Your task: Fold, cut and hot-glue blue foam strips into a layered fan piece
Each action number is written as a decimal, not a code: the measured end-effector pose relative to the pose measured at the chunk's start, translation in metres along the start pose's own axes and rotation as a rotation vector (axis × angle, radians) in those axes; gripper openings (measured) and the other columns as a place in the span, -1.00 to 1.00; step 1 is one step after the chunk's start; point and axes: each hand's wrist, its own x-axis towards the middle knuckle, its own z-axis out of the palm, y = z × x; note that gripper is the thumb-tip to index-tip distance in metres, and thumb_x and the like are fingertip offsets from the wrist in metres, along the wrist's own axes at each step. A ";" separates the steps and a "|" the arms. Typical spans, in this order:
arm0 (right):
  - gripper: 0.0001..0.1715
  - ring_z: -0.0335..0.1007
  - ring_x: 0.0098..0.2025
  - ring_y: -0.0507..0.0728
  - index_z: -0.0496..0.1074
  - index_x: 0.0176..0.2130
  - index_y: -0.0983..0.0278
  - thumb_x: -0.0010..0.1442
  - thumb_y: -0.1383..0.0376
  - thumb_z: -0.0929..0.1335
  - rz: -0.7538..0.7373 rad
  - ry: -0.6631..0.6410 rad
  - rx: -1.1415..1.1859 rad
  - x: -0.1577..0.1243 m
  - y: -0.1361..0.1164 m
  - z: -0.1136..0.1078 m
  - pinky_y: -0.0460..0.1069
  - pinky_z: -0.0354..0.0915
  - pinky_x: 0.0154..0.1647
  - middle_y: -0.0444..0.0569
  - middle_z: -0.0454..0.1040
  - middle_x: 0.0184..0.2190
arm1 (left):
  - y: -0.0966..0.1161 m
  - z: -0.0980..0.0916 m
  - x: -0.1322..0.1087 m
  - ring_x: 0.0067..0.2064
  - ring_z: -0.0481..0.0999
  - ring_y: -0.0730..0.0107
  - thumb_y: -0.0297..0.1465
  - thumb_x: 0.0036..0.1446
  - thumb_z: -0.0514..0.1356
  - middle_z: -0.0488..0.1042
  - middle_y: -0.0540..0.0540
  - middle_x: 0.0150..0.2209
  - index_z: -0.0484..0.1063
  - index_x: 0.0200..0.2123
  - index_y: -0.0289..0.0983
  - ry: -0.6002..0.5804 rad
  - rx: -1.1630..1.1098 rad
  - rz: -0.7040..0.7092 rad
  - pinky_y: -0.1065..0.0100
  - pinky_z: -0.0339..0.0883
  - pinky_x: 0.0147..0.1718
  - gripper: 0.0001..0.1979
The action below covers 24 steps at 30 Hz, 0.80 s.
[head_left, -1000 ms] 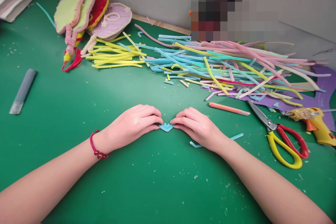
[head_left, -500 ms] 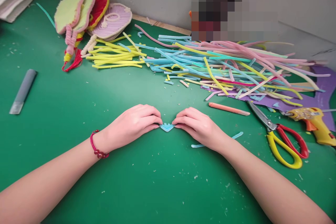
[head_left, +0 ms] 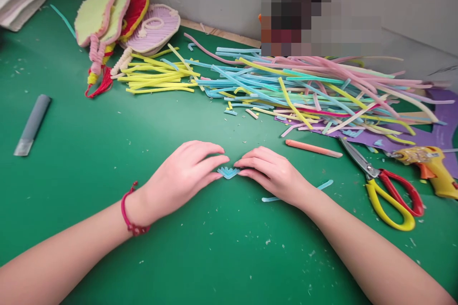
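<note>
A small V-shaped piece of folded light-blue pipe cleaner (head_left: pixel 228 173) lies between my hands, low over the green table. My left hand (head_left: pixel 189 171), with a red bracelet at the wrist, has its fingers apart; the thumb tip is at the piece's left end and the index finger is raised above it. At the right end, the thumb and fingertips of my right hand (head_left: pixel 272 171) pinch the piece. A blue pipe cleaner (head_left: pixel 325 185) passes under my right wrist, partly hidden.
Loose coloured pipe cleaners (head_left: pixel 257 81) spread along the back. Scissors (head_left: pixel 374 171), an orange stick (head_left: pixel 313 148) and a yellow glue gun (head_left: pixel 434 167) lie at right over or near purple sheeting (head_left: pixel 443 124). Fuzzy fans (head_left: pixel 93 14) rest back left; a grey tube (head_left: pixel 33 125) lies left.
My left hand has loosened its pinch; its fingers have lifted and spread above the blue piece. My right hand stays at the right end. The piece's upper layers show more.
</note>
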 end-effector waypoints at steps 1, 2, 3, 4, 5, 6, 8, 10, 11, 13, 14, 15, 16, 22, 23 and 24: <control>-0.85 0.37 -0.26 0.07 0.41 -0.14 0.30 0.30 0.37 0.26 0.003 0.009 0.007 0.000 0.000 0.000 -0.02 0.36 -0.23 0.03 0.50 -0.29 | 0.012 0.001 -0.003 -0.01 0.47 0.24 -0.43 0.27 0.10 0.51 -0.17 -0.05 0.42 -0.04 -0.28 0.045 0.099 0.022 0.16 0.32 0.02 -0.77; -0.84 0.37 -0.26 0.06 0.40 -0.15 0.29 0.31 0.38 0.25 0.007 0.017 0.013 0.000 0.000 0.001 -0.02 0.36 -0.23 0.02 0.50 -0.30 | 0.025 0.003 -0.006 -0.02 0.49 0.21 -0.46 0.25 0.11 0.53 -0.17 -0.05 0.43 -0.04 -0.30 0.063 0.203 0.029 0.15 0.32 0.00 -0.77; -0.83 0.38 -0.26 0.06 0.40 -0.15 0.29 0.31 0.39 0.24 0.011 0.022 0.019 0.000 0.000 0.001 -0.02 0.36 -0.24 0.02 0.50 -0.30 | 0.039 0.004 -0.010 -0.06 0.51 0.19 -0.46 0.23 0.14 0.54 -0.19 -0.06 0.45 -0.05 -0.34 0.070 0.296 0.035 0.19 0.36 -0.09 -0.76; -0.83 0.38 -0.26 0.06 0.41 -0.16 0.29 0.32 0.40 0.23 0.015 0.026 0.023 0.000 0.000 0.001 -0.02 0.36 -0.24 0.02 0.50 -0.31 | 0.052 0.006 -0.014 -0.14 0.54 0.20 -0.44 0.22 0.16 0.55 -0.21 -0.07 0.47 -0.05 -0.37 0.072 0.364 0.046 0.23 0.37 -0.21 -0.75; -0.83 0.38 -0.26 0.06 0.41 -0.17 0.28 0.31 0.40 0.23 0.018 0.031 0.027 0.000 0.001 0.002 -0.02 0.36 -0.24 0.02 0.50 -0.31 | 0.063 0.008 -0.019 -0.21 0.55 0.23 -0.41 0.23 0.16 0.55 -0.22 -0.06 0.47 -0.05 -0.39 0.034 0.404 0.040 0.25 0.36 -0.30 -0.73; -0.83 0.38 -0.26 0.06 0.41 -0.18 0.28 0.31 0.39 0.23 0.020 0.035 0.028 0.000 0.001 0.002 -0.02 0.36 -0.24 0.02 0.50 -0.31 | 0.073 0.010 -0.024 -0.25 0.55 0.25 -0.38 0.24 0.15 0.55 -0.22 -0.04 0.48 -0.04 -0.40 -0.005 0.430 0.023 0.26 0.35 -0.35 -0.71; -0.82 0.38 -0.27 0.06 0.42 -0.18 0.28 0.31 0.39 0.24 0.018 0.042 0.021 -0.001 0.001 0.002 -0.03 0.36 -0.26 0.02 0.50 -0.31 | 0.086 0.016 -0.032 -0.22 0.54 0.25 -0.36 0.25 0.12 0.51 -0.21 0.02 0.46 0.01 -0.40 -0.090 0.461 -0.001 0.26 0.36 -0.33 -0.67; -0.81 0.37 -0.28 0.06 0.44 -0.17 0.28 0.31 0.39 0.24 0.009 0.043 0.009 -0.001 0.001 0.003 -0.03 0.36 -0.27 0.03 0.50 -0.30 | 0.091 0.021 -0.037 -0.17 0.53 0.23 -0.35 0.26 0.10 0.44 -0.23 0.10 0.41 0.08 -0.42 -0.138 0.482 -0.014 0.25 0.37 -0.29 -0.62; -0.80 0.37 -0.28 0.05 0.44 -0.16 0.28 0.31 0.40 0.24 0.003 0.044 0.002 -0.001 0.001 0.003 -0.04 0.36 -0.28 0.03 0.49 -0.30 | 0.091 0.024 -0.039 -0.14 0.52 0.22 -0.34 0.26 0.10 0.40 -0.23 0.13 0.38 0.10 -0.43 -0.158 0.487 -0.018 0.25 0.38 -0.26 -0.60; -0.79 0.35 -0.28 0.05 0.45 -0.15 0.28 0.30 0.41 0.25 -0.008 0.045 -0.010 -0.002 0.001 0.003 -0.04 0.36 -0.28 0.03 0.49 -0.30 | 0.090 0.028 -0.041 -0.09 0.51 0.21 -0.32 0.27 0.09 0.34 -0.24 0.18 0.34 0.14 -0.42 -0.182 0.492 -0.027 0.24 0.37 -0.23 -0.56; -0.79 0.35 -0.29 0.05 0.46 -0.14 0.29 0.30 0.41 0.25 -0.012 0.044 -0.016 -0.002 0.001 0.002 -0.05 0.35 -0.28 0.03 0.48 -0.30 | 0.090 0.029 -0.041 -0.08 0.50 0.21 -0.31 0.27 0.08 0.31 -0.24 0.19 0.33 0.15 -0.42 -0.188 0.494 -0.028 0.25 0.37 -0.22 -0.55; -0.78 0.34 -0.29 0.05 0.46 -0.14 0.29 0.29 0.42 0.25 -0.016 0.041 -0.022 -0.002 0.001 0.002 -0.05 0.35 -0.29 0.03 0.48 -0.31 | 0.089 0.030 -0.041 -0.08 0.50 0.20 -0.30 0.27 0.07 0.30 -0.25 0.20 0.33 0.16 -0.41 -0.189 0.498 -0.029 0.25 0.37 -0.21 -0.55; -0.78 0.34 -0.29 0.05 0.47 -0.14 0.30 0.29 0.42 0.26 -0.019 0.034 -0.026 -0.002 0.001 0.002 -0.06 0.34 -0.29 0.03 0.47 -0.31 | 0.089 0.030 -0.041 -0.07 0.49 0.20 -0.29 0.28 0.07 0.29 -0.26 0.20 0.33 0.16 -0.41 -0.193 0.503 -0.033 0.25 0.37 -0.20 -0.54; -0.74 0.28 -0.32 0.03 0.51 -0.13 0.22 0.29 0.40 0.26 -0.032 -0.008 -0.063 -0.002 0.001 0.002 -0.07 0.30 -0.32 0.00 0.44 -0.32 | 0.089 0.029 -0.040 -0.08 0.49 0.21 -0.27 0.28 0.05 0.33 -0.26 0.17 0.36 0.13 -0.42 -0.189 0.513 -0.050 0.25 0.37 -0.20 -0.55; -0.74 0.27 -0.32 0.03 0.51 -0.13 0.22 0.29 0.41 0.26 -0.035 -0.012 -0.071 -0.002 0.001 0.002 -0.07 0.29 -0.33 0.00 0.44 -0.32 | 0.089 0.030 -0.040 -0.08 0.49 0.21 -0.27 0.28 0.05 0.35 -0.25 0.17 0.36 0.13 -0.42 -0.182 0.509 -0.052 0.25 0.36 -0.20 -0.55; -0.74 0.26 -0.32 0.03 0.52 -0.13 0.22 0.29 0.41 0.27 -0.036 -0.015 -0.076 -0.002 0.001 0.002 -0.07 0.29 -0.33 0.00 0.43 -0.32 | 0.089 0.030 -0.040 -0.08 0.49 0.22 -0.27 0.28 0.06 0.35 -0.24 0.16 0.36 0.13 -0.42 -0.178 0.505 -0.057 0.26 0.36 -0.20 -0.55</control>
